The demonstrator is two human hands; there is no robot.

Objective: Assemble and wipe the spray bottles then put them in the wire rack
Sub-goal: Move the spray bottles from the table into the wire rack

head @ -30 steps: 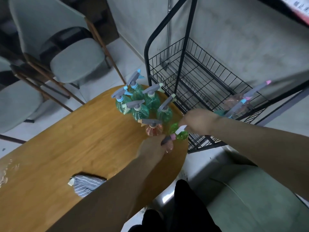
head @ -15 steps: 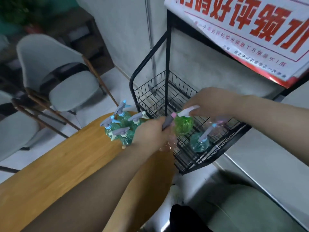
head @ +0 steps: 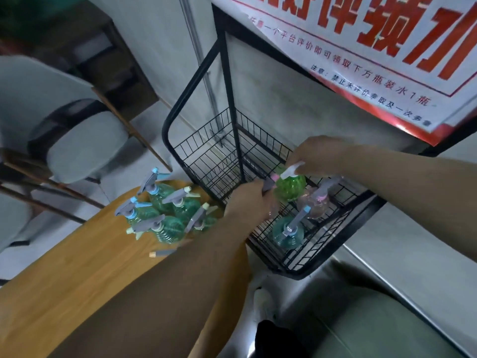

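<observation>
Grey wall and a red-lettered sign backed the wire rack [head: 206,151]. I had my right hand [head: 317,153] pinching the green bottle [head: 290,187] by its trigger head over the rack's near corner; my left hand [head: 247,202] gripped another sprayer. Light, thin plastic, I judged: best carried by the neck.

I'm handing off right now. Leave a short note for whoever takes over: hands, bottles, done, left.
Right hand grips the green bottle by its spray head, over the wire rack.
Left hand holds a pinkish bottle at the rack's near edge.
Done: teal bottle and pink bottle in the rack.
Left: set both held bottles in, then move the bottle cluster from the table.
</observation>
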